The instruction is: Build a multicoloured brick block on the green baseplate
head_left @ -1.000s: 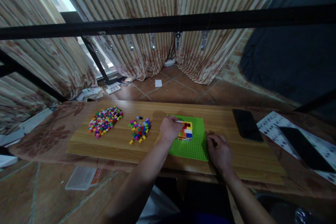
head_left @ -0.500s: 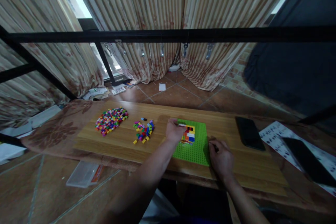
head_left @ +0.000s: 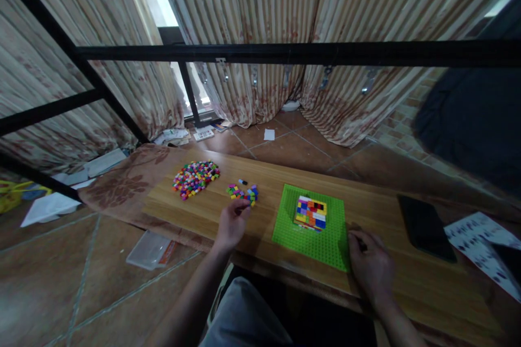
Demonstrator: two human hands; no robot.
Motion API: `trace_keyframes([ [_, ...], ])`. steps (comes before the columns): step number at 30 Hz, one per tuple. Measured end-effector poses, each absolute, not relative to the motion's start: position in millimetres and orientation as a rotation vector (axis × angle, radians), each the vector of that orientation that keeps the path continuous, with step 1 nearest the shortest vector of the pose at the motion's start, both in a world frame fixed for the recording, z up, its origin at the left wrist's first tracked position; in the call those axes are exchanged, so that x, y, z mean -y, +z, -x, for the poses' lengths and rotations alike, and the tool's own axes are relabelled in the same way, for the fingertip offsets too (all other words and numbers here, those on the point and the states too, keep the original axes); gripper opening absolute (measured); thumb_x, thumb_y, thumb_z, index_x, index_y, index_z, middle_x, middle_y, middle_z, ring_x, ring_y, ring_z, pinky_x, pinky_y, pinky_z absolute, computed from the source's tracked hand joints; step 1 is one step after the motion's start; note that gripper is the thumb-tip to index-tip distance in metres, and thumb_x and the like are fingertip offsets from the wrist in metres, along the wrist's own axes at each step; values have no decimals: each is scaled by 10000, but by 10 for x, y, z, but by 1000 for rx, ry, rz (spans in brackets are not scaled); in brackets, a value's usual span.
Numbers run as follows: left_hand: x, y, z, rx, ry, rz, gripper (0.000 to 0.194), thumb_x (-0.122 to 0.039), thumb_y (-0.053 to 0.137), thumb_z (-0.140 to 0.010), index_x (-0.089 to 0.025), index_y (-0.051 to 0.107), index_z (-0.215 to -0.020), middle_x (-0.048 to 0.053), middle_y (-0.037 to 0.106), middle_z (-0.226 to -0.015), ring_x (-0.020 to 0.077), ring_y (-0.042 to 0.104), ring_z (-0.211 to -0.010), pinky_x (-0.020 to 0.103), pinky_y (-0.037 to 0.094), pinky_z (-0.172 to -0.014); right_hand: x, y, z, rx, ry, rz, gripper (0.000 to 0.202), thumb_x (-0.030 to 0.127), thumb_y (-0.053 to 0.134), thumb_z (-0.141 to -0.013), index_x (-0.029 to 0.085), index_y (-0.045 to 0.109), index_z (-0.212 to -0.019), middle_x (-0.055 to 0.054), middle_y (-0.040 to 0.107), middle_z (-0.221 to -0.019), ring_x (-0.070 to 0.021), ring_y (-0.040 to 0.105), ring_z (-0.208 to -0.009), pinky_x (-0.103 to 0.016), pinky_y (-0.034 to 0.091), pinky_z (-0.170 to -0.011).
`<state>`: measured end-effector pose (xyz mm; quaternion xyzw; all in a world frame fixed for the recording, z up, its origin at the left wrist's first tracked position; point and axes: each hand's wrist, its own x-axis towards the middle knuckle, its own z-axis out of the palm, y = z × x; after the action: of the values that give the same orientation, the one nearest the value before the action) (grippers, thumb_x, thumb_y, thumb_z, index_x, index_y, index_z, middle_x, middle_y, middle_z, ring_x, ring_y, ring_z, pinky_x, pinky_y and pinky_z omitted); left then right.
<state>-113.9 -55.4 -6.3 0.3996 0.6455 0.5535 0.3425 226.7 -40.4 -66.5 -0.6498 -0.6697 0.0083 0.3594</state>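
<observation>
My left hand [head_left: 235, 222] is at the near edge of a small group of loose bricks [head_left: 244, 193], its fingers bent together; whatever is between the fingertips is too small to make out. A green baseplate [head_left: 285, 232] carries a block of multicoloured bricks [head_left: 311, 213], stacked in layers, with a dark gap near its top. Beside the plate's right edge rests my right hand [head_left: 370, 263], fingers curled in, their tips partly hidden. Farther left lies a larger pile of small mixed-colour bricks [head_left: 196, 178].
The wooden board [head_left: 260, 171] lies on a brown cloth [head_left: 122, 187]. A dark phone [head_left: 426, 227] is at the right, beside a printed sheet [head_left: 480, 233] with another dark device. A black metal bar [head_left: 260, 53] crosses beyond the board. A clear plastic lid [head_left: 148, 249] is on the floor.
My left hand has moved left from the brick block on the plate to the small group of bricks. The view has turned left. My right hand stays by the plate's right edge.
</observation>
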Motion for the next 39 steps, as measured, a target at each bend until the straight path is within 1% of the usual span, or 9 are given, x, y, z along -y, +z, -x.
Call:
trace_keyframes([
  [4,712,-124,1390,-1767,1363,-1077,151,-239,645,-723,-163,696,-842,24,696,-794,132,590,-668,220,442,-620,411,-658,-2274,1745,-27,1656,378,459,439,-867,168,680,-847,-105,667,-910,-226,623,-761,-321,471,-679],
  [7,778,-138,1488,-1893,1247,-1192,147,-220,623,-754,-172,691,-876,13,686,-793,117,556,-620,212,415,-581,416,-652,-2277,1770,-53,1658,392,461,426,-865,163,681,-850,-105,663,-884,-235,623,-753,-324,469,-658],
  [12,786,-145,1447,-2045,1047,-1499,160,-114,592,-753,-187,682,-863,29,657,-873,132,578,-710,233,438,-654,428,-633,-2270,1761,-51,1706,393,463,425,-854,164,681,-853,-110,667,-896,-239,624,-747,-331,469,-651],
  [15,758,-117,1385,-2112,968,-1605,185,-74,588,-738,-190,678,-851,33,636,-856,145,582,-742,248,444,-690,428,-623,-2270,1776,-54,1712,398,465,418,-853,166,680,-852,-109,668,-884,-240,622,-743,-333,469,-648],
  [17,747,-91,1374,-2150,932,-1620,197,-81,591,-742,-196,680,-875,36,634,-858,155,586,-756,258,448,-700,425,-623,-2271,1784,-51,1693,402,467,411,-855,167,678,-848,-114,668,-875,-248,623,-759,-342,472,-662],
  [21,748,-83,1415,-2198,866,-1622,235,-129,597,-765,-213,687,-965,56,645,-944,184,602,-824,281,459,-728,422,-631,-2272,1767,-42,1685,391,464,416,-854,173,677,-850,-127,665,-896,-265,626,-781,-361,471,-669],
  [25,737,-141,1446,-2224,785,-1685,224,-148,598,-773,-223,699,-958,59,644,-923,211,602,-870,314,464,-779,425,-639,-2273,1757,-32,1696,369,454,429,-851,182,679,-856,-121,668,-900,-266,624,-768,-366,470,-662],
  [32,729,-140,1459,-2161,920,-1674,179,-174,563,-815,-222,708,-908,68,674,-949,214,618,-878,328,465,-818,418,-667,-2298,1785,-45,1691,390,463,424,-856,174,687,-873,-128,668,-917,-265,618,-785,-364,466,-675],
  [39,741,4,1357,-1780,1269,-1378,129,-246,575,-823,-197,684,-870,34,713,-866,183,639,-820,288,474,-792,428,-620,-2249,1748,-5,1685,401,479,418,-871,171,673,-859,-120,664,-901,-240,616,-765,-348,468,-693],
])
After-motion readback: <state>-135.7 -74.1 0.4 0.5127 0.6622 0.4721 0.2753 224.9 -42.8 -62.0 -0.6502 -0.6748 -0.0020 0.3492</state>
